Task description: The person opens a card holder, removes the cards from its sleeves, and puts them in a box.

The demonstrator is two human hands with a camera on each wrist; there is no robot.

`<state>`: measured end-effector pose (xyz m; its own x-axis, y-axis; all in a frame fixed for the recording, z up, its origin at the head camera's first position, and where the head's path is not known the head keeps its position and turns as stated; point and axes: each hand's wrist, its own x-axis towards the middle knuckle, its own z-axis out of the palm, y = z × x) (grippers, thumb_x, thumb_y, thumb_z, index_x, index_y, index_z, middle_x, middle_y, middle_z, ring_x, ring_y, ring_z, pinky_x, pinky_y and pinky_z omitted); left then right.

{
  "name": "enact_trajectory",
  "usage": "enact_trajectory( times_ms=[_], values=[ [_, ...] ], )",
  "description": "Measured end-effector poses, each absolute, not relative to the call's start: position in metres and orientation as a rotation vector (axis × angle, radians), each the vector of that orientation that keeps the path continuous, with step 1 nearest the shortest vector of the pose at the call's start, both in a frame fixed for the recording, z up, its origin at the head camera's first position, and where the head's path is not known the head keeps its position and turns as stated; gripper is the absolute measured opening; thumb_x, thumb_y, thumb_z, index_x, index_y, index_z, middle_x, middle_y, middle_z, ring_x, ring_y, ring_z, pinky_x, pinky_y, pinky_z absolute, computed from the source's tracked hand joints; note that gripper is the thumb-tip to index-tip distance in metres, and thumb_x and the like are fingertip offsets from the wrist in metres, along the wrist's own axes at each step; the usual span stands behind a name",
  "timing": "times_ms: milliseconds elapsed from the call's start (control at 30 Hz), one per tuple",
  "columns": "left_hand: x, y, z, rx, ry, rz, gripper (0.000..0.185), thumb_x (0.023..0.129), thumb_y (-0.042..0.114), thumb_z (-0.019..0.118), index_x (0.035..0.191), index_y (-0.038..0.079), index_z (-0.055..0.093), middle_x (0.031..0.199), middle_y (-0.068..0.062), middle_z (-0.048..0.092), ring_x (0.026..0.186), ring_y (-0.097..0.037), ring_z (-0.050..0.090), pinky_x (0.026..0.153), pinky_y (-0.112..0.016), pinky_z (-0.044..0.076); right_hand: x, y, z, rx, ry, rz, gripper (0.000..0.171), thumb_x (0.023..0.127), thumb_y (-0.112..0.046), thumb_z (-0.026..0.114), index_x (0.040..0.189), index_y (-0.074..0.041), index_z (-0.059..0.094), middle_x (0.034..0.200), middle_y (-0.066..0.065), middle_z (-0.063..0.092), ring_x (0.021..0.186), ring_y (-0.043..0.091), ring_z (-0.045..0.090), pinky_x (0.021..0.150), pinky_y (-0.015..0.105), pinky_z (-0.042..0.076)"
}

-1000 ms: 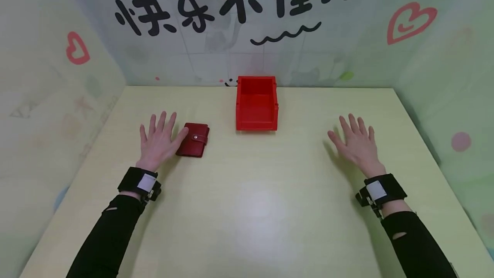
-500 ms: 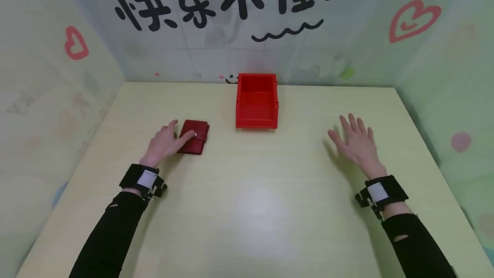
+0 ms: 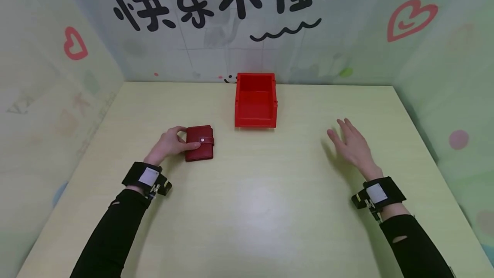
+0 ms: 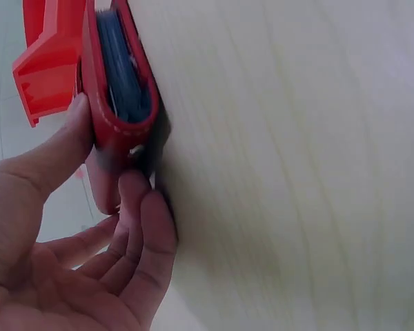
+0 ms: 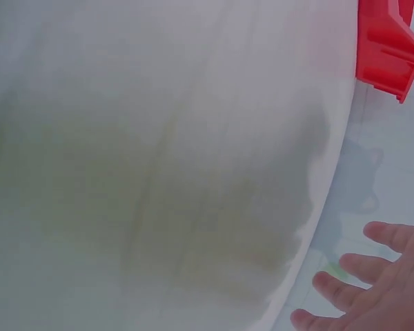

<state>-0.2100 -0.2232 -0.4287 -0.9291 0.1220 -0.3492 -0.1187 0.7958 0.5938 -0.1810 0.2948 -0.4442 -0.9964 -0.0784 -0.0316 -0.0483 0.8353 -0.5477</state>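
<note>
A dark red wallet (image 3: 201, 152) with a snapped strap lies toward the left of the table. My left hand (image 3: 169, 144) grips its left side, thumb (image 4: 58, 155) over the top cover and fingers (image 4: 152, 221) at the lower edge. In the left wrist view the wallet's spine faces the hand, and bluish inner leaves show at its open end. On the right, my right hand (image 3: 353, 149) is held over the table with fingers extended and nothing in it.
A red open-topped plastic bin (image 3: 255, 122) stands at the back middle of the pale table (image 3: 262, 209), against the printed back wall (image 3: 154, 55). Side walls with printed hearts flank the table.
My left hand has gone from spread fingers beside the wallet to gripping it. The wallet has turned straighter and shifted slightly right. The right hand has tilted a little, its fingers closer together.
</note>
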Motion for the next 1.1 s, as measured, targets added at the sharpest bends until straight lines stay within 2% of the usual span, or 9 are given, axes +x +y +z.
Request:
enact_trajectory(
  times_ms=[267,333,400,467,533,633,733,867,1100],
  values=[
    [-0.206,-0.199,-0.431,0.104,2.501,0.969,0.083,0.090,0.035,0.075,0.152,0.001,0.032,0.090,-0.016,0.066,0.071,-0.017,0.062,0.066,-0.025,0.049,-0.180,0.285,-0.441,-0.092,2.908,-1.012,0.074,0.106,-0.051,0.035,0.158,0.000,0.023,0.162,0.031,0.022,0.150,0.051,0.020,0.119,0.066,0.019],
    [-0.204,-0.190,-0.433,0.136,2.481,0.982,0.080,0.090,0.034,0.076,0.150,0.001,0.034,0.088,-0.015,0.066,0.068,-0.017,0.061,0.064,-0.026,0.050,-0.179,0.279,-0.440,-0.084,2.900,-1.031,0.072,0.106,-0.050,0.036,0.157,0.000,0.026,0.157,0.032,0.032,0.145,0.051,0.030,0.116,0.066,0.026],
    [-0.202,-0.180,-0.434,0.164,2.463,0.988,0.078,0.090,0.034,0.076,0.149,0.003,0.036,0.086,-0.014,0.066,0.065,-0.016,0.061,0.062,-0.026,0.051,-0.178,0.272,-0.438,-0.081,2.901,-1.042,0.068,0.106,-0.050,0.037,0.153,0.000,0.034,0.144,0.032,0.046,0.134,0.048,0.045,0.107,0.063,0.037],
    [-0.199,-0.169,-0.435,0.193,2.440,1.002,0.075,0.091,0.034,0.075,0.148,0.004,0.036,0.086,-0.014,0.066,0.062,-0.015,0.062,0.061,-0.026,0.053,-0.177,0.263,-0.437,-0.089,2.904,-1.042,0.063,0.106,-0.049,0.038,0.144,0.000,0.046,0.126,0.029,0.059,0.115,0.042,0.057,0.093,0.053,0.047],
    [-0.197,-0.158,-0.436,0.220,2.414,1.023,0.071,0.093,0.032,0.073,0.147,0.005,0.036,0.085,-0.014,0.065,0.059,-0.015,0.062,0.060,-0.026,0.053,-0.177,0.254,-0.437,-0.099,2.904,-1.035,0.056,0.105,-0.049,0.041,0.129,-0.001,0.056,0.106,0.022,0.065,0.093,0.032,0.061,0.078,0.041,0.048],
    [-0.195,-0.143,-0.436,0.270,2.371,1.052,0.064,0.096,0.030,0.068,0.147,0.005,0.037,0.085,-0.013,0.064,0.057,-0.015,0.062,0.059,-0.026,0.054,-0.178,0.240,-0.436,-0.126,2.884,-1.025,0.048,0.103,-0.048,0.046,0.104,-0.003,0.063,0.083,0.011,0.064,0.072,0.022,0.056,0.066,0.031,0.043],
    [-0.193,-0.131,-0.437,0.324,2.345,1.067,0.060,0.098,0.028,0.065,0.145,0.004,0.038,0.084,-0.013,0.064,0.057,-0.014,0.062,0.059,-0.025,0.052,-0.180,0.224,-0.436,-0.181,2.840,-1.017,0.045,0.102,-0.046,0.051,0.088,-0.004,0.063,0.068,0.003,0.052,0.062,0.018,0.047,0.060,0.029,0.037],
    [-0.194,-0.118,-0.440,0.382,2.339,1.069,0.059,0.099,0.029,0.065,0.144,0.003,0.038,0.081,-0.012,0.064,0.057,-0.014,0.062,0.060,-0.025,0.051,-0.179,0.198,-0.434,-0.265,2.770,-0.945,0.045,0.101,-0.043,0.054,0.073,-0.008,0.057,0.059,-0.001,0.040,0.056,0.016,0.040,0.056,0.028,0.031],
    [-0.191,-0.099,-0.441,0.425,2.318,1.054,0.051,0.099,0.029,0.065,0.140,0.009,0.043,0.076,-0.008,0.065,0.059,-0.014,0.062,0.062,-0.025,0.053,-0.175,0.149,-0.434,-0.325,2.670,-0.862,0.048,0.097,-0.048,0.057,0.063,-0.014,0.052,0.054,-0.002,0.041,0.053,0.013,0.039,0.052,0.025,0.027]
  ],
)
